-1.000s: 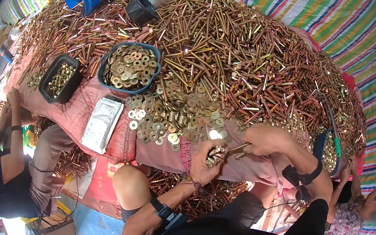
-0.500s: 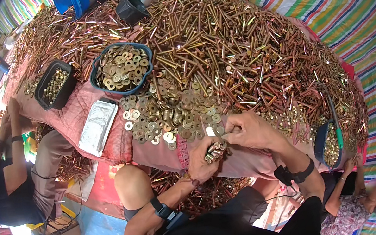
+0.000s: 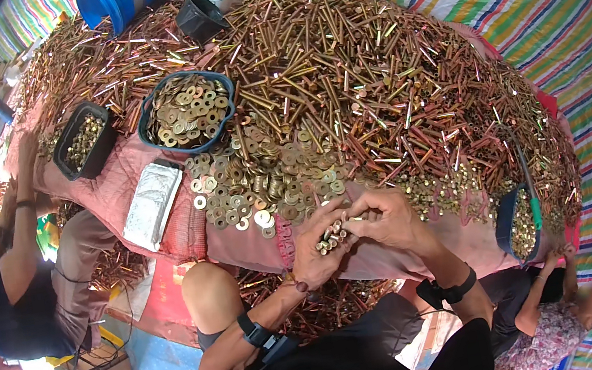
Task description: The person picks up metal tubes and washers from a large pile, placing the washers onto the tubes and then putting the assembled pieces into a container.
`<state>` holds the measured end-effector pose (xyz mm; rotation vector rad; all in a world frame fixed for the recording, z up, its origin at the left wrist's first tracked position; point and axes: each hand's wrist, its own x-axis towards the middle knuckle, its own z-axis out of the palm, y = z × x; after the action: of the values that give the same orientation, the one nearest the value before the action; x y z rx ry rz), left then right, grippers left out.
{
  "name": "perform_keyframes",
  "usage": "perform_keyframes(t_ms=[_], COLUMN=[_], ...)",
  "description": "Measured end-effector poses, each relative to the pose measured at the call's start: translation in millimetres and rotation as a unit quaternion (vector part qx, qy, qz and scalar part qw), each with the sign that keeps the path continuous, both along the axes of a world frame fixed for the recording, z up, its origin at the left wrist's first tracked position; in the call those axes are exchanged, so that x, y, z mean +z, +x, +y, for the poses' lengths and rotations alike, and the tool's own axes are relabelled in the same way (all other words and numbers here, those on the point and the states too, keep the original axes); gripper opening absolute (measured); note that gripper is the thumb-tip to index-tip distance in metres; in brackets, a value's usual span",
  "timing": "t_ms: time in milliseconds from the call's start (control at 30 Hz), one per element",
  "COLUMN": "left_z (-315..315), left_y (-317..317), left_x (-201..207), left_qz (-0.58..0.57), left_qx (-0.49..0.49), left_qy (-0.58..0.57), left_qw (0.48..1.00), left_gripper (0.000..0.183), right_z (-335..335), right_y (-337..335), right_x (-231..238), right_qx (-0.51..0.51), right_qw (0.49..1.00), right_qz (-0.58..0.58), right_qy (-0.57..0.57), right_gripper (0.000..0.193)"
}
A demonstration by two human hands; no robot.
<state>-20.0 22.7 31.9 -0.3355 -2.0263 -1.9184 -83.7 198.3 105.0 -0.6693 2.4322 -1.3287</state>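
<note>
My left hand [image 3: 313, 260] is closed around a bundle of bolts [image 3: 332, 239], their ends pointing toward me. Pressed against this bundle, the fingers of my right hand [image 3: 391, 222] are pinched together; whatever lies between the fingertips is hidden. Just beyond both hands, loose flat washers [image 3: 236, 194] spread over pink cloth [image 3: 233, 248]. A large heap of long brass-coloured bolts [image 3: 372, 81] rises behind them. Small nuts [image 3: 444, 192] are scattered to the right of my right hand.
A blue basin [image 3: 143, 127] full of washers and a black tub [image 3: 63, 160] of nuts stand left, near a silver packet [image 3: 153, 206]. Right is a dark container [image 3: 503, 230] of nuts with a green-handled tool [image 3: 536, 213]. Co-workers [image 3: 19, 280] [image 3: 555, 330] sit on both sides.
My right hand has come down and closer to me, from beside the washers to the bolt bundle. The left hand has turned slightly, still gripping the bolts.
</note>
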Motion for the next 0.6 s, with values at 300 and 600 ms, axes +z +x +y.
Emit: perform_keyframes(t_ms=[300, 600], left_z=[-6.3, -3.4], left_y=[2.2, 3.8], left_x=[3.0, -6.2], left_qz=[-0.062, -0.214], left_qx=[-0.032, -0.017], left_qy=[0.086, 0.174], left_qw=[0.994, 0.961], left_gripper=[0.042, 0.027], right_z=[-7.0, -31.6], right_y=[-26.9, -61.4], right_x=[1.9, 6.4], right_qx=[0.054, 0.122], right_qw=[0.936, 0.942], right_qz=[-0.320, -0.309], right_qy=[-0.139, -0.055], right_gripper=[0.040, 0.032])
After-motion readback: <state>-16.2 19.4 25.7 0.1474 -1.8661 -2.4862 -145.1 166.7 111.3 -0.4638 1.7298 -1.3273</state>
